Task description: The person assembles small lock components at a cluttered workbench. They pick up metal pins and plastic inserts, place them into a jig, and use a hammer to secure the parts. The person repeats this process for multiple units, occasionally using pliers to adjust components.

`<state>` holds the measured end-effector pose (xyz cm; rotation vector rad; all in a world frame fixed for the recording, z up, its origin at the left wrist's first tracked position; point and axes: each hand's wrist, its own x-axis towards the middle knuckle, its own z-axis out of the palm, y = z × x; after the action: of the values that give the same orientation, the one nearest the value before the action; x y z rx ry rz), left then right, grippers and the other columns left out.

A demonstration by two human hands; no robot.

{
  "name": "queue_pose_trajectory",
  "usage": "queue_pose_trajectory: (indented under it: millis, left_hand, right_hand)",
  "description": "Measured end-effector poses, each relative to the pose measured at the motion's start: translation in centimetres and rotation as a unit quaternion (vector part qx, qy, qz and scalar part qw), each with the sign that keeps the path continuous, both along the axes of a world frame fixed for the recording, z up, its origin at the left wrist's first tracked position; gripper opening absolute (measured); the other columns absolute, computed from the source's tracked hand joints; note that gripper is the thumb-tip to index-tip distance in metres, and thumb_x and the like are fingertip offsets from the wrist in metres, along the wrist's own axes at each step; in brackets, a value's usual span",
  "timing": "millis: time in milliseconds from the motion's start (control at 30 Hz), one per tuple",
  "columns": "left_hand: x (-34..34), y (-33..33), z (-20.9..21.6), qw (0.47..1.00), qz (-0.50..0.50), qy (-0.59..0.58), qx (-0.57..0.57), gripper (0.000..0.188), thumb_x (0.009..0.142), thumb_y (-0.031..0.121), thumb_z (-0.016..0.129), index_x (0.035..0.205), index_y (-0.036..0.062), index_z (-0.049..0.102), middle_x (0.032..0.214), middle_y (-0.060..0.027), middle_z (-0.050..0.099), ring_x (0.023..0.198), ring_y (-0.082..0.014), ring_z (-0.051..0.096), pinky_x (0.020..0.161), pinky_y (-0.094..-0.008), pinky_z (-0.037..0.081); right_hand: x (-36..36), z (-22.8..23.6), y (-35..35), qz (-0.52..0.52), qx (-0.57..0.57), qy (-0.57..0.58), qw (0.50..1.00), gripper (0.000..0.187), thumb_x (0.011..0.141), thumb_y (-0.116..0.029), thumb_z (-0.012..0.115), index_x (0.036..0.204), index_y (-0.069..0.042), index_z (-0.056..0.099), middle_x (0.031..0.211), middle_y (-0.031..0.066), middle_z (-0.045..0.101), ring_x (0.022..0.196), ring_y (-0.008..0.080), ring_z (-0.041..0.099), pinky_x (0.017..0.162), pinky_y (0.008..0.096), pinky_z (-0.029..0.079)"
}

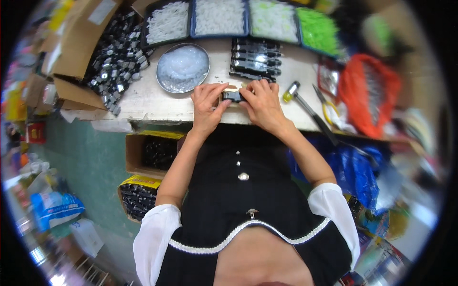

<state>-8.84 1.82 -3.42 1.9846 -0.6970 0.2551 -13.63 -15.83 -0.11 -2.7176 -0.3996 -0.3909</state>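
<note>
Just over the table's front edge, both my hands are closed around a small black rectangular part [232, 97]. My left hand [208, 106] pinches its left end with thumb and fingers. The right end is gripped by my right hand [264, 104], whose fingers hide part of it. A narrow pale strip shows along its far side. Behind the hands lie several long, glossy black pieces [256, 62] in a neat stack. To the left sits a round metal dish [165, 86] holding a whitish, translucent, gel-like mass [183, 64].
Trays of white pieces [219, 16] and bright green pieces [318, 32] line the back. Black and silver parts [119, 59] spill from a cardboard box [81, 43] at left. A hammer [315, 117], yellow-handled scissors [329, 110] and a red bag [391, 81] lie at right.
</note>
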Motion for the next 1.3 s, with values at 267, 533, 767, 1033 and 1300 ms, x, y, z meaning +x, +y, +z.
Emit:
queue_pose_trajectory:
  millis: [267, 533, 767, 1033, 1300]
  left_hand:
    - [1.1, 0.5, 1.0, 0.996, -0.060, -0.001, 0.072, 0.043, 0.066, 0.011, 0.071, 0.108, 0.0145, 0.064, 0.096, -0.0012, 0.061, 0.093, -0.0199, 0.047, 0.084, -0.0354, 0.031]
    - [1.5, 0.7, 2.8, 0.981, -0.136, -0.031, 0.133, 0.044, 0.068, 0.010, 0.069, 0.110, 0.0199, 0.063, 0.103, -0.0058, 0.054, 0.098, -0.0229, 0.047, 0.086, -0.0371, 0.030]
    - [1.6, -1.0, 3.0, 0.936, -0.188, -0.133, 0.265, 0.046, 0.068, 0.000, 0.060, 0.107, 0.0258, 0.065, 0.096, -0.0053, 0.051, 0.090, -0.0227, 0.046, 0.076, -0.0359, 0.031]
    - [1.9, -1.3, 4.1, 0.901, -0.203, -0.151, 0.351, 0.052, 0.067, -0.007, 0.053, 0.106, 0.0258, 0.066, 0.093, -0.0068, 0.050, 0.088, -0.0229, 0.045, 0.070, -0.0340, 0.031]
    - [1.6, -1.4, 4.4, 0.891, -0.197, -0.189, 0.363, 0.053, 0.066, -0.006, 0.054, 0.109, 0.0244, 0.065, 0.095, -0.0086, 0.050, 0.088, -0.0242, 0.045, 0.070, -0.0338, 0.033]
  right_hand:
    - [-0.1, 0.0, -0.7, 0.005, 0.023, -0.004, 1.000, 0.036, 0.070, -0.015, 0.068, 0.104, -0.009, 0.058, 0.096, 0.0069, 0.053, 0.092, 0.0248, 0.048, 0.076, 0.0391, 0.032]
    - [-4.3, -0.5, -10.0, -0.203, -0.023, -0.027, 0.979, 0.033, 0.074, -0.019, 0.066, 0.105, -0.010, 0.058, 0.098, 0.0084, 0.054, 0.093, 0.0270, 0.048, 0.076, 0.0411, 0.034]
    - [-6.7, -2.7, -12.0, -0.197, -0.012, 0.012, 0.980, 0.023, 0.077, -0.011, 0.062, 0.098, -0.005, 0.058, 0.087, 0.0109, 0.053, 0.084, 0.0301, 0.052, 0.070, 0.0411, 0.039]
    - [-6.0, 3.8, -5.8, -0.088, 0.118, 0.004, 0.989, 0.015, 0.084, -0.011, 0.055, 0.097, -0.002, 0.055, 0.082, 0.0154, 0.059, 0.072, 0.0347, 0.058, 0.062, 0.0427, 0.045]
    - [-5.1, 5.7, -4.0, -0.103, 0.052, 0.039, 0.993, 0.016, 0.087, -0.019, 0.051, 0.093, -0.004, 0.053, 0.077, 0.0148, 0.060, 0.067, 0.0355, 0.059, 0.058, 0.0451, 0.045]
